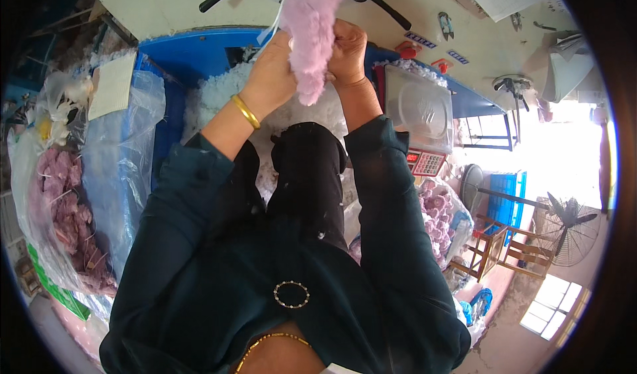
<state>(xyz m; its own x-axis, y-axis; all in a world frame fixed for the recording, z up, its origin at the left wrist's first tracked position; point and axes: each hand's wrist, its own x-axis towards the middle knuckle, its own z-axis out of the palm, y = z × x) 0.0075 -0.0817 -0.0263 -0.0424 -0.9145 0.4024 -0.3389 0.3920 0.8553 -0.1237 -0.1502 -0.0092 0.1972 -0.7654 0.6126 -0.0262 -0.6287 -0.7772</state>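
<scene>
A fuzzy pink plush piece hangs upright between my hands at the edge of the bench; its kind cannot be made out further. My left hand is closed on its left side, the fingers partly hidden behind the plush. On the other side, my right hand grips it with bent fingers, thumb side toward the fabric. A thin white strip loops along the left of the plush. Just beyond stands a dark machine part with a black lever handle on the right.
Loose white stuffing lies in the blue-sided bin under my hands. Left, a see-through bag holds pink plush pieces. Right are a plastic container, a red-and-white scale, another bag of pink pieces and a fan. Snips lie on the bench.
</scene>
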